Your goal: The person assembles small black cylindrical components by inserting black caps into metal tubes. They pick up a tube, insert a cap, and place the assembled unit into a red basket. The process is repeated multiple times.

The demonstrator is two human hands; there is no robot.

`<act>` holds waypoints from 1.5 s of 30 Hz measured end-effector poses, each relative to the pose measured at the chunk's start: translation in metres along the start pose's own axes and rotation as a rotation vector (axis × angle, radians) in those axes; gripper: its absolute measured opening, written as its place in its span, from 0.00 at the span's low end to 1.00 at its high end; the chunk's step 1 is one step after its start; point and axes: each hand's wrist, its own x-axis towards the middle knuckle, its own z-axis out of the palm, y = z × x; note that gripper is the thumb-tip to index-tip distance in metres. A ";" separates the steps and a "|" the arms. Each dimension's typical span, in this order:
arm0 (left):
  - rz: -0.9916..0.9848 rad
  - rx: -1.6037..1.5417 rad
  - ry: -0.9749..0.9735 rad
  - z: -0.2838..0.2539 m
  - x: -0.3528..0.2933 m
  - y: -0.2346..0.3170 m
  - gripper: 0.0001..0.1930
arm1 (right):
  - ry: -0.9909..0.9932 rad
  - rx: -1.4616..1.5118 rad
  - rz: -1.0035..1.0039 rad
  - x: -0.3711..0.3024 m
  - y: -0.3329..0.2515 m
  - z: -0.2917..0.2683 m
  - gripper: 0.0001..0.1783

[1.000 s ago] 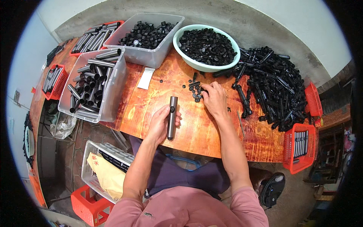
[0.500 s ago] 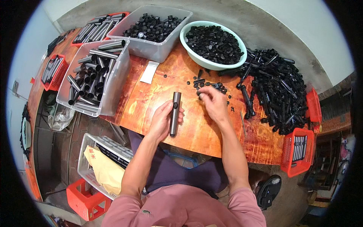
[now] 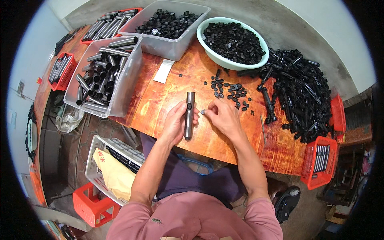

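Upright in the picture, a dark metal tube with a round hole in its side is held by my left hand, thumb in front and fingers wrapped behind. Just right of the tube and apart from it, my right hand pinches a small round grey-black cap between thumb and fingertip. Beyond that hand, several loose black caps lie scattered on the wooden table.
Clear bins hold metal tubes and black rings. A pale green basin is full of small caps. Black plastic parts are heaped at right, near a red basket. A thin rod and white packet lie on the table.
My right hand has come down and left from the loose caps toward the tube, bringing a small cap. My left hand still holds the tube. The view has shifted slightly.
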 end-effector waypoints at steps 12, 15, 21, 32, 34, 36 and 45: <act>-0.003 0.006 -0.014 -0.002 0.001 -0.002 0.17 | 0.151 -0.145 -0.143 -0.006 0.003 0.022 0.13; -0.008 -0.005 -0.022 -0.002 0.000 -0.001 0.19 | 0.097 -0.109 -0.117 -0.006 0.003 0.020 0.13; -0.015 -0.070 -0.052 -0.007 0.002 -0.003 0.20 | 0.311 0.060 -0.252 -0.005 -0.002 0.017 0.13; 0.057 0.059 -0.046 -0.001 0.001 -0.008 0.21 | 0.375 -0.001 -0.605 -0.004 -0.019 0.018 0.13; 0.056 0.069 -0.048 0.000 0.000 -0.007 0.21 | 0.383 -0.036 -0.609 -0.005 -0.020 0.017 0.12; 0.042 0.073 -0.050 0.001 0.000 -0.006 0.21 | 0.401 -0.076 -0.620 -0.005 -0.019 0.018 0.11; 0.072 0.152 -0.005 0.004 -0.002 -0.006 0.14 | 0.404 0.031 -0.608 -0.007 -0.021 0.029 0.12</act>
